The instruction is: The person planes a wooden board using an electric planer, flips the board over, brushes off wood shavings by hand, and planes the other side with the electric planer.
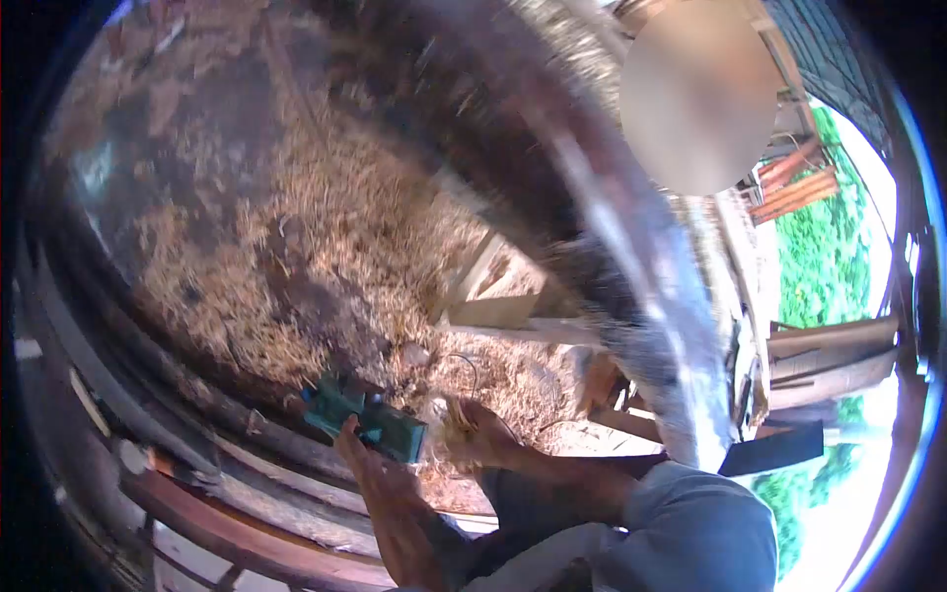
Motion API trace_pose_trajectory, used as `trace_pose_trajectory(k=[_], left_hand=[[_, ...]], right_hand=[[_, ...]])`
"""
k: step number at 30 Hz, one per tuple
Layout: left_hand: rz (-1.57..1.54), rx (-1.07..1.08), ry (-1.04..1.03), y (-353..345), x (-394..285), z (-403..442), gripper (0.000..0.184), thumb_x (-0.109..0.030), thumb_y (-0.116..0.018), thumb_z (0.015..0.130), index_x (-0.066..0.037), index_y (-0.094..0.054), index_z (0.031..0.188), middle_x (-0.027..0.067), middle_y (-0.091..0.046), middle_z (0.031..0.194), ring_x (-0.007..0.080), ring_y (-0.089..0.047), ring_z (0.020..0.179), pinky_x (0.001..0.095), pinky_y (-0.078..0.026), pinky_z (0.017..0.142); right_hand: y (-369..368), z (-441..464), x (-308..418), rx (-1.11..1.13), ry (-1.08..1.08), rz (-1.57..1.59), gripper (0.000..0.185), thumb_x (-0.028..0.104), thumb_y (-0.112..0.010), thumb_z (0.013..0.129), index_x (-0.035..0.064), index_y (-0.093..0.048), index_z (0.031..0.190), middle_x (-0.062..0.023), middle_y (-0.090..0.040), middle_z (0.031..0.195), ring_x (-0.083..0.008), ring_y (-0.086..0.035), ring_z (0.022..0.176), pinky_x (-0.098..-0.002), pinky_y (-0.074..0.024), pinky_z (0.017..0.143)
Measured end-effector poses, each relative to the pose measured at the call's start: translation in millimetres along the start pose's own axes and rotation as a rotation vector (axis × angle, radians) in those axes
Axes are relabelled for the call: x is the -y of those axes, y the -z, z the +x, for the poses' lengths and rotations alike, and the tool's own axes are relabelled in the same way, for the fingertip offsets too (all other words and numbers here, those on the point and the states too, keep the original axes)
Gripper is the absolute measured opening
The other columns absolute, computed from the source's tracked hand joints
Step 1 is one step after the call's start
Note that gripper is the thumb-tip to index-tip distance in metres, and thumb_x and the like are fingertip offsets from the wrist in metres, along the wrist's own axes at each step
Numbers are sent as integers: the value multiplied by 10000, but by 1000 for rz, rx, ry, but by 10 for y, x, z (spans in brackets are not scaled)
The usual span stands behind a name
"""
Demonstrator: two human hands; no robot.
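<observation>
1. Two bare hands reach in from the lower part of the view, where blue-grey clothing (695, 523) shows at the lower right.
2. The left hand (357, 452) touches a green tool (391, 432), its thumb laid over the tool's side; the rest of its fingers are hidden, so I cannot tell how tightly they close.
3. The right hand (478, 436) is just beside the opposite end of that tool. Its fingers look bent, but blur keeps me from telling whether they pinch anything.
4. The green tool is near the lower edge of the ground (326, 217), which is strewn with pale wood shavings. Whether it rests there or is held up, I cannot tell.
5. Along that same edge run several long timbers (286, 505), side by side, a reddish one among them.
6. A thin dark cord (473, 370) curves over the shavings, near the right hand.
7. Across the ground's upper right side slants a large beam (562, 148), badly blurred, dark with a pale, shiny flank.
8. Beneath it, a pale wooden piece (493, 312) sits among the shavings.
9. Beyond the ground's right edge are reddish planks (799, 194), green foliage (829, 261) and corrugated roofing (838, 49).
</observation>
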State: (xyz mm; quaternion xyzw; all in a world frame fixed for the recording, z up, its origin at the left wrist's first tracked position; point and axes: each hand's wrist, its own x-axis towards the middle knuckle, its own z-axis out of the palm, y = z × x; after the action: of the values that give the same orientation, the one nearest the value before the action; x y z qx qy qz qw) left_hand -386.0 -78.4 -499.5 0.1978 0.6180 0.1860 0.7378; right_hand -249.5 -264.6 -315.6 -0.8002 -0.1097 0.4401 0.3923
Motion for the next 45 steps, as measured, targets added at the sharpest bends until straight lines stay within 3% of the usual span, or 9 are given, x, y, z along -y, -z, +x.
trace_pose_trajectory(k=[6, 14, 23, 25, 26, 35, 36, 38, 45], left_hand=[[-480, 189, 118, 140, -1102, -866, 99, -129, -642, 881, -95, -601, 797, 28, -561, 750, 217, -596, 746, 420, -542, 730], [-584, 57, -17, 227, -2031, -1164, 232, -127, -599, 905, 26, -624, 1078, 122, -629, 954, 273, -624, 869, 397, -549, 804], [693, -22, -1205, 378, -2391, -963, 282, -102, -653, 846, 58, -620, 1076, 116, -617, 931, 255, -602, 834, 370, -529, 856], [-569, -11, -75, 335, -2476, -721, 93, -93, -683, 834, -25, -628, 868, 56, -605, 803, 202, -593, 760, 362, -545, 818], [-579, -114, -8, 333, -2472, -612, 167, -96, -700, 835, -102, -571, 730, 10, -581, 724, 173, -590, 749, 369, -550, 803], [-396, -110, -266, -558, -2768, -803, 119, -131, -656, 875, -33, -632, 937, 81, -644, 881, 239, -628, 854, 386, -546, 858], [-562, -109, -19, -454, -2852, -615, 176, -173, -642, 884, -29, -642, 986, 111, -660, 992, 279, -637, 944, 409, -539, 879], [117, -90, -535, -214, -2574, -358, 186, -199, -631, 885, -52, -654, 997, 117, -670, 1034, 286, -633, 998, 436, -529, 896], [-402, -210, 36, -869, -3128, -52, 230, -200, -638, 866, -53, -644, 1043, 88, -647, 1044, 258, -617, 985, 423, -504, 937]], right_hand=[[1420, -1647, 1804, -303, 694, -253, 710, 226, -864, 742, 71, -529, 1349, -126, -567, 1292, -283, -566, 1187, -444, -510, 989], [2641, -1821, 1113, -661, 315, -1061, 733, 334, -795, 809, 168, -480, 1450, -142, -353, 1559, -333, -308, 1451, -486, -289, 1199], [2340, 1260, 3647, -466, 703, -1089, 739, 453, -647, 873, 222, -382, 1524, -130, -240, 1621, -382, -256, 1472, -542, -281, 1193], [2200, 1886, 4418, -417, 778, -1047, 596, 439, -472, 986, 239, -362, 1537, -111, -246, 1626, -342, -199, 1506, -517, -166, 1236], [2160, 2201, 4736, -428, 832, -1027, 581, 438, -472, 986, 231, -387, 1523, -117, -263, 1616, -356, -213, 1498, -518, -180, 1231], [1951, 4261, 6547, -475, 786, -1060, 519, 420, -551, 931, 195, -535, 1398, -119, -407, 1516, -347, -365, 1406, -510, -345, 1139], [1971, 4201, 6503, -423, 801, -1078, 509, 387, -572, 922, 185, -541, 1388, -121, -434, 1495, -341, -387, 1390, -488, -377, 1118], [2150, 3785, 5925, -407, 803, -1146, 507, 364, -590, 915, 180, -542, 1386, -128, -468, 1464, -341, -409, 1373, -479, -391, 1106], [2927, 240, 3194, -386, 198, -878, 880, 445, -726, 850, 228, -275, 1573, -91, -223, 1637, -326, -189, 1511, -478, -188, 1237]])
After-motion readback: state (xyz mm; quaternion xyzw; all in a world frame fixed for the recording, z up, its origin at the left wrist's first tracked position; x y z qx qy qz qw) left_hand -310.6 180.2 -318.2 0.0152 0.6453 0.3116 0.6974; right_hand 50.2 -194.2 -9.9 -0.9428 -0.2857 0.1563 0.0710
